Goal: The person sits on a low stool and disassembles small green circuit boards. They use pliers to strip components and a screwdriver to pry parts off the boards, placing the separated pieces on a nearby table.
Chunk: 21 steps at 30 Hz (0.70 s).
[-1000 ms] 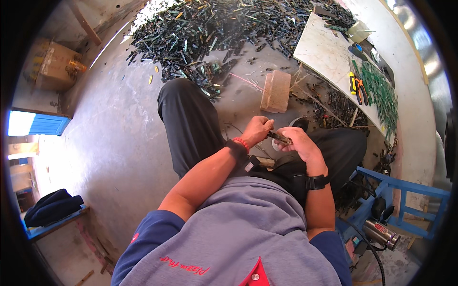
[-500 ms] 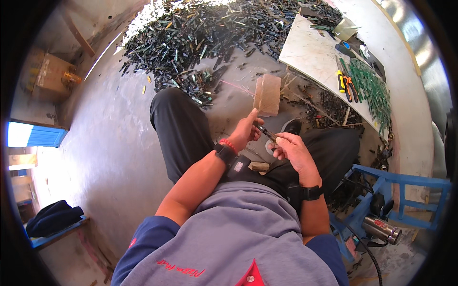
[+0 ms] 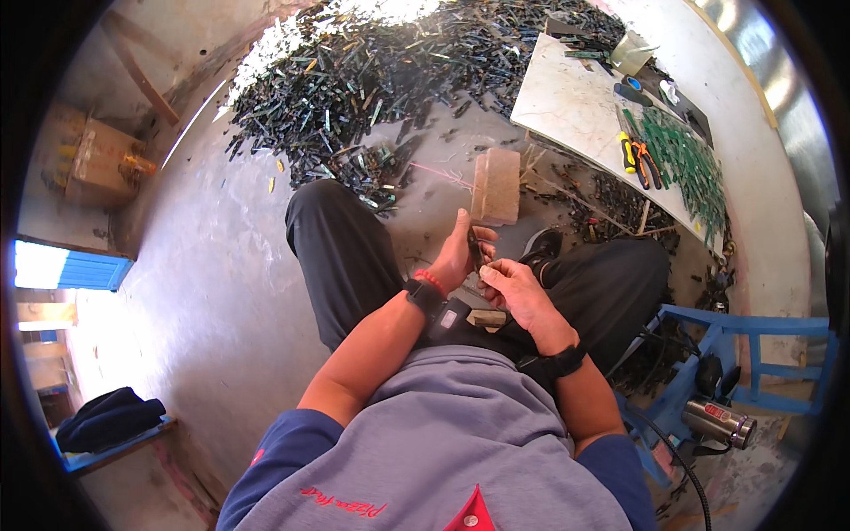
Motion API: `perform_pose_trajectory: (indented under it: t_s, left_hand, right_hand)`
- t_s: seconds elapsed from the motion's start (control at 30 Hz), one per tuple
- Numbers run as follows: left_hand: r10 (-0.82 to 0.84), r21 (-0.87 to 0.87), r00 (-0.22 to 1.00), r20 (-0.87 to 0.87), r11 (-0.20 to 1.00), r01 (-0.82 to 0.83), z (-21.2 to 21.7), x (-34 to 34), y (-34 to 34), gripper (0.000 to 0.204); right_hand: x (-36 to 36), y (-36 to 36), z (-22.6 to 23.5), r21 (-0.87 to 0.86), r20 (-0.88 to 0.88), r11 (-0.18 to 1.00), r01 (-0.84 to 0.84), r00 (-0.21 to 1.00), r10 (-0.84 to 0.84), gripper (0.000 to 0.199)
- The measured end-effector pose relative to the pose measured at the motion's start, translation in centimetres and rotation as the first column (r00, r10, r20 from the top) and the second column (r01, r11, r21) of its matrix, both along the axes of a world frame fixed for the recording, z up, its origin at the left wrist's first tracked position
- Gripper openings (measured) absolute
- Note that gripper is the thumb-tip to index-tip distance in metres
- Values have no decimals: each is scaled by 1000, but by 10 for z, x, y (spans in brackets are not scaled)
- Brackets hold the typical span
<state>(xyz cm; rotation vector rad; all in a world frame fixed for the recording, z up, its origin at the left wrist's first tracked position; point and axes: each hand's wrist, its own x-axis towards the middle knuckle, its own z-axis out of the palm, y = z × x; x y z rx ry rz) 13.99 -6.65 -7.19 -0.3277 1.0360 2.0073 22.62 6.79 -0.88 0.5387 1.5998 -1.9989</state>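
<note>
Over my lap, my left hand [image 3: 455,251] is curled round a thin dark strip [image 3: 476,253], its thumb pointing up. My right hand [image 3: 517,288] has thumb and fingers pinched at the near end of that strip. The strip stands steeply between the two hands and is partly covered by fingers, so its exact kind is unclear. Just below the hands, a small light-brown block [image 3: 487,319] rests at my lap. Beyond my fingers a reddish-brown brick [image 3: 496,186] sits on the floor.
A big heap of dark strips [image 3: 354,97] spreads across the far floor. At right, a pale board [image 3: 567,97] carries green strips [image 3: 686,159], yellow-handled and orange-handled tools [image 3: 642,159] and a translucent cup [image 3: 630,53]. A blue frame [image 3: 761,327] and metal flask [image 3: 719,423] stand near right.
Both hands have come slightly nearer my body, the right one also shifting left towards the other. The strip has swung from slanting to steeper. The view has shifted a little.
</note>
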Motion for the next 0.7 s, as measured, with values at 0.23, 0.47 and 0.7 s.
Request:
perform_pose_trajectory:
  t_s: [0.23,0.47,0.7]
  left_hand:
    - [-23,63,997,77,998,18,0,-2,2,59]
    - [-42,120,999,32,992,37,8,2,3,44]
    - [-67,168,998,-14,983,69,11,2,3,41]
  right_hand:
    - [-6,-7,5,-40,-20,961,273,962,-274,17]
    - [-7,-6,7,89,-96,955,284,957,-275,20]
    - [-6,-6,6,112,-96,961,252,966,-241,20]
